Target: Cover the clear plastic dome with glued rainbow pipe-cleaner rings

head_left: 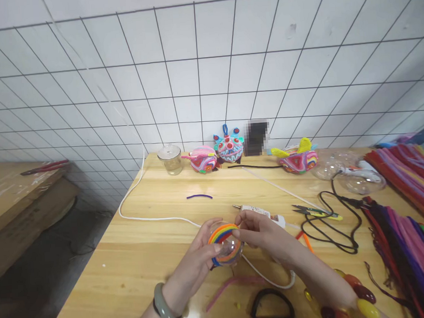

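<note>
both hands meet near the front middle of the wooden worktop (139, 261). left hand (197, 264) cups the clear plastic ball wrapped in rainbow pipe cleaners (226, 245) from the left and below, fingers curled around it. right hand (261, 233) pinches the top right end of the coloured band, thumb and forefinger closed on it. the ball sits lifted just above the worktop, between the two palms.

as i judge it, the wrapping goes best if i keep the left hand steady as a cradle and let the right hand press each fuzzy strand flat beside the last one, with no gaps showing clear plastic. i would hold tension on the end so the rows don't spring loose.

a white glue gun (261, 212) lies just beyond the right hand, its white cable (158, 219) trailing left and far. a loose pink pipe cleaner (228, 289) lies near me, and bundles of coloured pipe cleaners (412, 222) pile at the right. three finished colourful pipe-cleaner ornaments (229, 149) stand by the far tiled wall.
</note>
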A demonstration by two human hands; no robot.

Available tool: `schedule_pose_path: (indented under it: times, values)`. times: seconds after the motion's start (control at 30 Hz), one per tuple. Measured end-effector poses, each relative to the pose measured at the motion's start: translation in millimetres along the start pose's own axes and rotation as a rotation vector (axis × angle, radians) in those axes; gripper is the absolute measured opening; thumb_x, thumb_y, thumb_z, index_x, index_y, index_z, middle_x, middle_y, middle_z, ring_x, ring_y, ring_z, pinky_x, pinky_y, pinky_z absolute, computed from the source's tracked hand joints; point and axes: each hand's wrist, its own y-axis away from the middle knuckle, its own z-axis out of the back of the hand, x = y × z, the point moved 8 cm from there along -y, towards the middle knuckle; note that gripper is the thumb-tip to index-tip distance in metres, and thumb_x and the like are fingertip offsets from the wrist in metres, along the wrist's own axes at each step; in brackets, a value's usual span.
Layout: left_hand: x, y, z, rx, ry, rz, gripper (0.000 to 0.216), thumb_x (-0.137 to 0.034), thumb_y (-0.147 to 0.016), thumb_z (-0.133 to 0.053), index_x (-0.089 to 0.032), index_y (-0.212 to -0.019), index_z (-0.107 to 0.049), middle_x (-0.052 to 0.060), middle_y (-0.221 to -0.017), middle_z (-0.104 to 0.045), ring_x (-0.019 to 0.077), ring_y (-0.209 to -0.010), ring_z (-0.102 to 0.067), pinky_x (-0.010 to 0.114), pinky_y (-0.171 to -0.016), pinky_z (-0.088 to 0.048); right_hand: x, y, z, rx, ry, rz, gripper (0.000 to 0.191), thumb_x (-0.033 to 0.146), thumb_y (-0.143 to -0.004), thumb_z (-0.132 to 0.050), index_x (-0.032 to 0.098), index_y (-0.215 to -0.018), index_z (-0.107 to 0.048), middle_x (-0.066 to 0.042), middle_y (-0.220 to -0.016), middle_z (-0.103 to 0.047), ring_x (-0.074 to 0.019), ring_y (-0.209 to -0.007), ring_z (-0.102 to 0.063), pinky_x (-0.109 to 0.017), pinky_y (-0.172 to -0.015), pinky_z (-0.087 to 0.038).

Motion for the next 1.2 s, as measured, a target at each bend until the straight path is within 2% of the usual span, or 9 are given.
schedule_pose_path:
  times: [0.13,0.33,0.47,0.7,0.83,1.03,1.1,1.2]
  values:
    - [-2.7,0.2,-0.1,-0.002,0.012,-0.039,0.050,-0.024,-0.070,-0.078,-0.023,-0.117,-0.060,0.007,-0.113,-0.066,0.0238,-0.104,-0.060,0.037,-0.092,-0.043,0.6,0.7,-1.0,0.013,-0.010,-0.017,0.038,0.049,-0.069,-0.077,0.019,-0.086,-0.058,0.005,-0.066,-0.058,-0.0110,-0.058,-0.048,-0.023,-0.053,-0.035]
    - [-7.3,1.6,1.5,-0.007,-0.004,-0.111,0.058,-0.025,-0.069,-0.080,-0.028,-0.122,-0.058,0.007,-0.120,-0.066,0.0268,-0.113,-0.059,0.041,-0.100,-0.041,3.6,5.6,-2.3,0.014,-0.029,-0.025,0.038,0.050,-0.072,-0.074,0.022,-0.095,-0.062,-0.001,-0.091,-0.065,-0.0152,-0.075,-0.061,-0.024,-0.058,-0.044]
    - [-9.2,1.9,1.9,0.005,-0.021,-0.148,0.065,-0.023,-0.070,-0.080,-0.030,-0.130,-0.054,0.007,-0.127,-0.065,0.0283,-0.121,-0.056,0.042,-0.103,-0.040,3.0,8.2,-6.6,0.037,-0.079,-0.069,0.047,0.054,-0.070,-0.075,0.023,-0.102,-0.060,-0.003,-0.100,-0.066,-0.0165,-0.079,-0.065,-0.027,-0.063,-0.049]
    - [-10.5,2.7,-0.2,0.046,-0.034,-0.170,0.066,-0.027,-0.074,-0.078,-0.032,-0.134,-0.052,0.008,-0.132,-0.063,0.0295,-0.124,-0.054,0.045,-0.106,-0.039,5.2,10.9,-11.9,0.062,-0.185,-0.094,0.061,0.059,-0.066,-0.077,0.023,-0.114,-0.062,-0.008,-0.116,-0.068,-0.0213,-0.089,-0.069,-0.033,-0.071,-0.054]
    - [-9.6,2.7,2.0,0.044,-0.052,-0.156,0.067,-0.027,-0.074,-0.079,-0.032,-0.135,-0.052,0.008,-0.134,-0.060,0.0310,-0.125,-0.054,0.048,-0.106,-0.039,6.1,10.2,-13.1,0.086,-0.203,-0.073,0.063,0.058,-0.067,-0.077,0.022,-0.116,-0.064,-0.010,-0.118,-0.069,-0.0214,-0.088,-0.070,-0.035,-0.076,-0.055]
    - [-12.3,3.9,-0.7,0.096,-0.075,-0.135,0.074,-0.030,-0.071,-0.082,-0.033,-0.137,-0.050,0.009,-0.136,-0.058,0.0321,-0.130,-0.050,0.049,-0.110,-0.034,0.6,8.6,-9.8,0.083,-0.242,-0.071,0.058,0.052,-0.069,-0.079,0.022,-0.116,-0.064,-0.007,-0.108,-0.074,-0.0221,-0.089,-0.071,-0.036,-0.076,-0.055]
    - [-13.6,3.6,-0.7,0.096,-0.105,-0.141,0.076,-0.037,-0.069,-0.083,-0.031,-0.137,-0.050,0.011,-0.136,-0.059,0.0328,-0.129,-0.050,0.049,-0.110,-0.035,0.8,8.7,-9.4,0.089,-0.235,-0.065,0.057,0.051,-0.069,-0.079,0.021,-0.115,-0.064,-0.007,-0.109,-0.074,-0.0221,-0.089,-0.071,-0.035,-0.075,-0.055]
    - [-14.5,1.7,4.9,0.033,-0.169,-0.159,0.078,-0.052,-0.068,-0.079,-0.026,-0.136,-0.052,0.014,-0.137,-0.058,0.0343,-0.129,-0.051,0.049,-0.110,-0.035,0.2,8.9,-8.1,0.065,-0.189,-0.069,0.055,0.050,-0.070,-0.078,0.021,-0.115,-0.064,-0.007,-0.109,-0.074,-0.0223,-0.089,-0.072,-0.034,-0.072,-0.056]
